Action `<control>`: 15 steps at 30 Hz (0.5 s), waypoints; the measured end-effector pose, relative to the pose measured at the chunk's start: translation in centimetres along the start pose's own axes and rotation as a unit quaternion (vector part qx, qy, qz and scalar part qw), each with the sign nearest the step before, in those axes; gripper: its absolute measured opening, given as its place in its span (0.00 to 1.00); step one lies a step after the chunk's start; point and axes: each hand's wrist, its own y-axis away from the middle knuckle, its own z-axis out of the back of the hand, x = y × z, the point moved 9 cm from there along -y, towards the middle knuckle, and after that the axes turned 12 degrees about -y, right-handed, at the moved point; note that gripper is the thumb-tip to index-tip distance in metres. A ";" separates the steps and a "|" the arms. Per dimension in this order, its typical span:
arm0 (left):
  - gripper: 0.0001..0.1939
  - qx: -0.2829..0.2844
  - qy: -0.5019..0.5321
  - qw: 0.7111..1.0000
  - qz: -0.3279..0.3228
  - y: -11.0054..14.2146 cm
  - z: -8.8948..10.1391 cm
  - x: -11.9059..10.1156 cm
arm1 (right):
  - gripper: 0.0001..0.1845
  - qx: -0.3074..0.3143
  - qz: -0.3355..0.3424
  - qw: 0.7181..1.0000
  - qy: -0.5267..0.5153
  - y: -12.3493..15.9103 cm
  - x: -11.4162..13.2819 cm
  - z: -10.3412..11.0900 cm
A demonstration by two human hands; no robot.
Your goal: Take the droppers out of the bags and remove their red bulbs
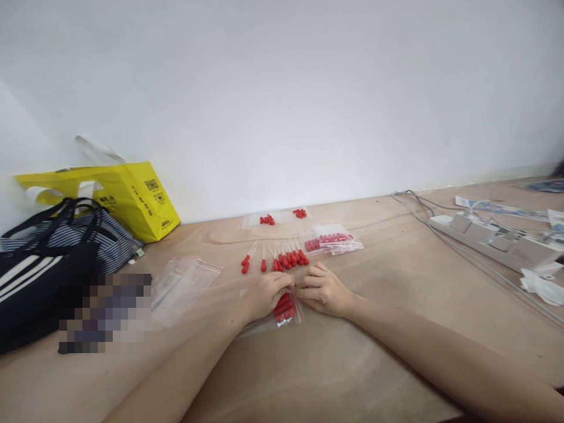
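My left hand (265,295) and my right hand (326,292) meet at the upper edge of a clear zip bag (261,325), fingers pinched along it. Inside the bag lie several droppers with red rubber bulbs (284,309); their thin ends are hidden under my left hand. Just beyond my fingers, a row of loose red-bulbed droppers (291,258) lies on the table, with a few (245,267) set apart to the left. Behind my right hand rests a filled bag of red-bulbed droppers (335,239).
Flat clear zip bags (185,288) lie to the left, beside a blurred dark object (110,311). A striped black bag (48,288) and a yellow bag (150,200) stand farther left. Another dropper bag (282,220) lies near the wall. A power strip (493,241) with cables is at right.
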 end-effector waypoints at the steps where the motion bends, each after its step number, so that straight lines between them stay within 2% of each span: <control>1: 0.11 0.011 -0.004 1.000 -0.001 0.0 -0.1 0.0 | 0.09 0.005 0.004 1.000 -0.001 0.0 0.1 -0.1; 4: 0.12 0.027 -0.024 0.999 -0.027 0.0 -0.3 -0.1 | 0.10 0.014 0.010 1.000 -0.008 0.0 0.1 -0.1; 8: 0.15 -0.002 -0.054 0.995 -0.085 0.2 -0.2 -0.7 | 0.11 0.021 0.015 1.000 -0.010 -0.1 0.3 -0.3; 15: 0.16 -0.022 -0.092 0.986 -0.135 0.7 -0.4 -1.0 | 0.13 0.072 0.032 0.997 0.020 -0.2 -0.1 -1.0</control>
